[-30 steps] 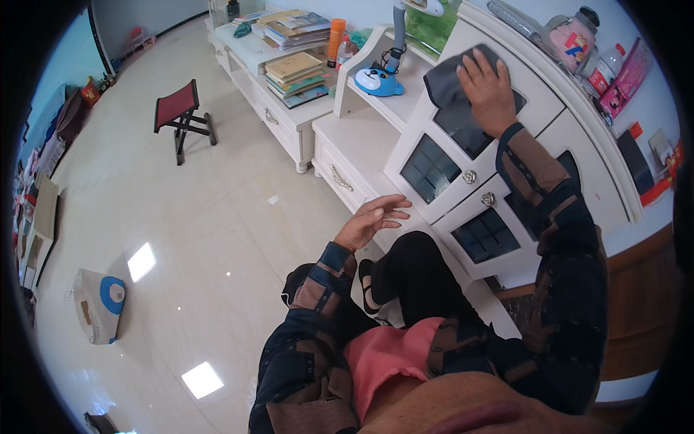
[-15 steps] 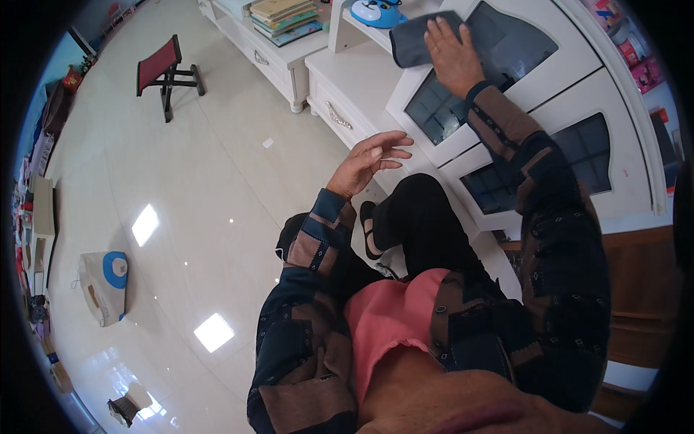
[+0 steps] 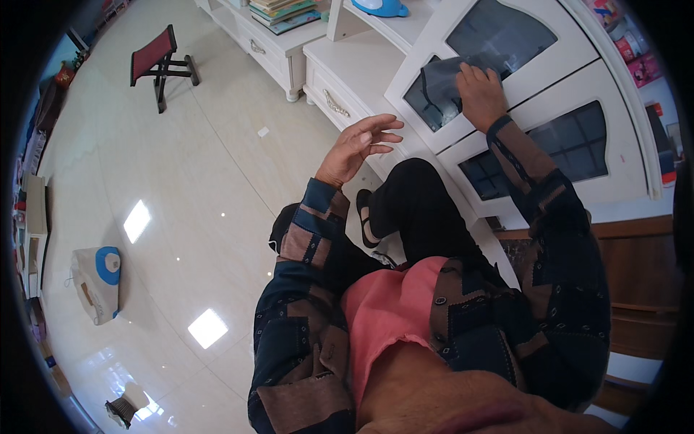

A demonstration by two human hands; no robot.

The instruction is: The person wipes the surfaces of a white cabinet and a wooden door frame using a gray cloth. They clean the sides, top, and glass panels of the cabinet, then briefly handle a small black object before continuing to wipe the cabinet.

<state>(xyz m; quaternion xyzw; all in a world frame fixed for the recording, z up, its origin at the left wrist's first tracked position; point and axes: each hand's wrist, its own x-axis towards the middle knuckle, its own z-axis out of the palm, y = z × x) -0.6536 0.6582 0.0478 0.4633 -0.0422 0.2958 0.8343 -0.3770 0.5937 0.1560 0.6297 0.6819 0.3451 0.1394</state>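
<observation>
My right hand (image 3: 481, 95) has its fingers bent over the edge of a dark grey cloth (image 3: 442, 78), which lies against the upper glass pane of a white cabinet door (image 3: 426, 148). Part of the cloth blends with the dark glass (image 3: 506, 32) behind it. Over the gap between my bent knee and the drawer unit, my left hand (image 3: 359, 148) hovers in the air. Its fingers are loosely spread and hold nothing. Below the first door is a second white door with a dark pane (image 3: 585, 141).
A white drawer unit (image 3: 354, 72) with a silver handle adjoins the cabinet. Books (image 3: 278, 13) are stacked on another low unit, and a blue object (image 3: 379, 7) sits on a shelf. A folding stool (image 3: 155, 58) and a white-and-blue bag (image 3: 97, 286) stand on the tiled floor.
My right hand and the cloth have moved down and to the right, from the pane's upper left edge onto the glass. The fingers went from flat to bent. My left hand stays raised.
</observation>
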